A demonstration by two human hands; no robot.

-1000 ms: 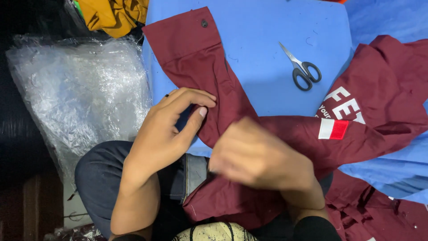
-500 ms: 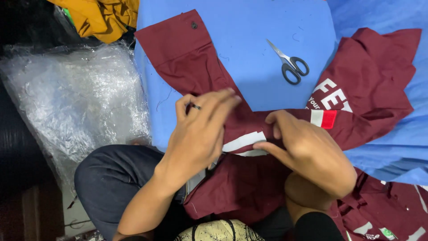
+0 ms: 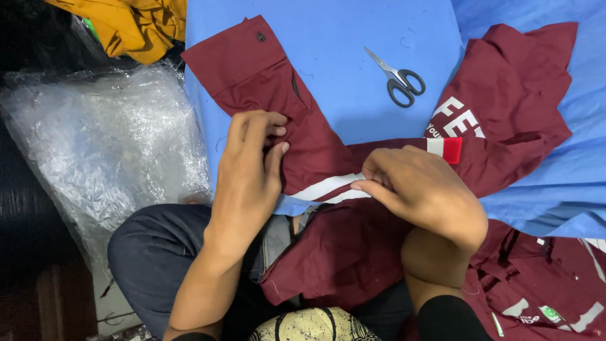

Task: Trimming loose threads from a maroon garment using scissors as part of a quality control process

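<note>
While our left hand point(image 3: 249, 167) pins the maroon sleeve point(image 3: 278, 95) flat on the blue table point(image 3: 341, 38), fingers curled and pinching its edge, our right hand point(image 3: 420, 189) grips the shirt point(image 3: 505, 113) beside the white stripe point(image 3: 328, 187), fingertips closed on the fabric. We judge this a folding or smoothing step at the sleeve, the garment lying across table and lap. Next calls for both pinches held as the cloth is drawn taut; scissors point(image 3: 398, 79) lie well apart.

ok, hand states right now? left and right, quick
Left hand: closed, fingers pinching the maroon shirt at the sleeve's edge.
Right hand: closed, fingertips gripping the shirt by its white stripe.
</note>
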